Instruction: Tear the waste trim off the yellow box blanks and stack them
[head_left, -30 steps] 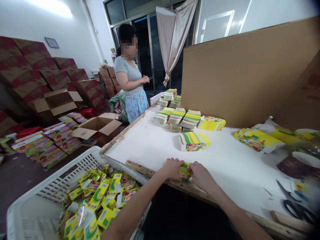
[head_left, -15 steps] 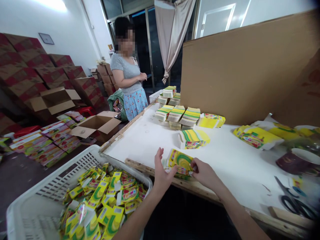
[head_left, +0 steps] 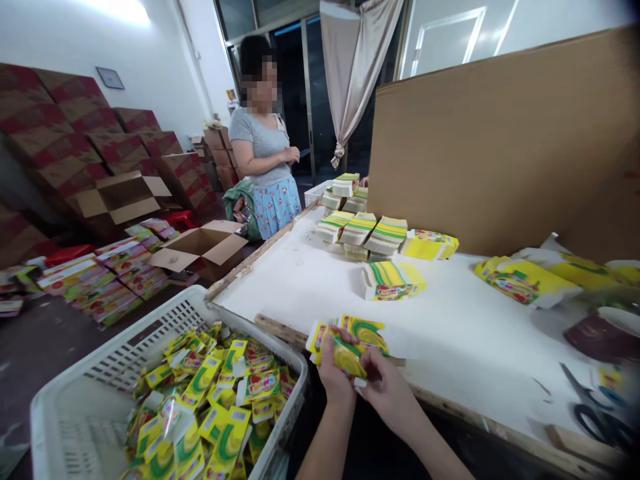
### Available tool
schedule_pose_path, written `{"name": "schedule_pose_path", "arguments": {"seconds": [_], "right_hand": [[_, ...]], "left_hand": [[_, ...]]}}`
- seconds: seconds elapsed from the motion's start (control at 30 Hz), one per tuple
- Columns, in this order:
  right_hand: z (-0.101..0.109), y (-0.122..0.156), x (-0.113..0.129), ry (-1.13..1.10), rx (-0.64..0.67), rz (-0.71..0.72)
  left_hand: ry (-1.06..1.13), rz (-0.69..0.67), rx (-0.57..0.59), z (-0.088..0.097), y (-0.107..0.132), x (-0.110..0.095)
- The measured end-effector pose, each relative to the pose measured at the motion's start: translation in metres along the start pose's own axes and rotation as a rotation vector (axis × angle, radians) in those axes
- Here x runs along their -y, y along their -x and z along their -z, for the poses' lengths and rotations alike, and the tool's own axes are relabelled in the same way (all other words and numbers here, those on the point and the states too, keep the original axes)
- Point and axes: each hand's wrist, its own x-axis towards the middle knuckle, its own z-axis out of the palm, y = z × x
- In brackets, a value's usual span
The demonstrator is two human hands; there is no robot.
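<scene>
Head view showed both hands close together at the near edge of the white bench (head_left: 465,340), clamped on one small yellow carton (head_left: 350,361). The left hand (head_left: 336,381) was wrapped round it, thumb across its front, while the right hand (head_left: 386,381) gripped its lower end, where a white flap stuck out; whether the hands touched each other could not be told. Just beyond them a second carton (head_left: 369,331) lay by the edge. Farther in lay a bundle of flat cartons (head_left: 390,280), and past that several stacked bundles (head_left: 356,229) near a tall cardboard panel (head_left: 480,147). To the left, a white basket (head_left: 43,413) held a heap of yellow packets (head_left: 215,393). Scissors (head_left: 593,407) and a dark cup (head_left: 590,339) were toward the right. Beyond the bench's left side stood a co-worker (head_left: 265,147) in a grey top, hands together in front.
</scene>
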Motion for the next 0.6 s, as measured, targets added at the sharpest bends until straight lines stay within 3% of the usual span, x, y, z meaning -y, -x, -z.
{"name": "schedule_pose_path", "arguments": {"seconds": [0.17, 0.3, 0.47, 0.6], "right_hand": [[-0.013, 0.014, 0.008, -0.096, 0.013, -0.036], [-0.011, 0.011, 0.003, -0.022, -0.014, -0.012], [0.001, 0.002, -0.004, 0.022, -0.105, 0.107], [0.015, -0.005, -0.003, 0.172, -0.132, 0.136]], "left_hand": [[-0.091, -0.069, -0.109, 0.011, -0.001, -0.006], [-0.138, -0.050, -0.177, 0.016, 0.000, -0.005], [-0.288, -0.092, -0.029, 0.011, 0.011, -0.007], [-0.501, -0.125, -0.001, 0.013, 0.011, -0.016]]}}
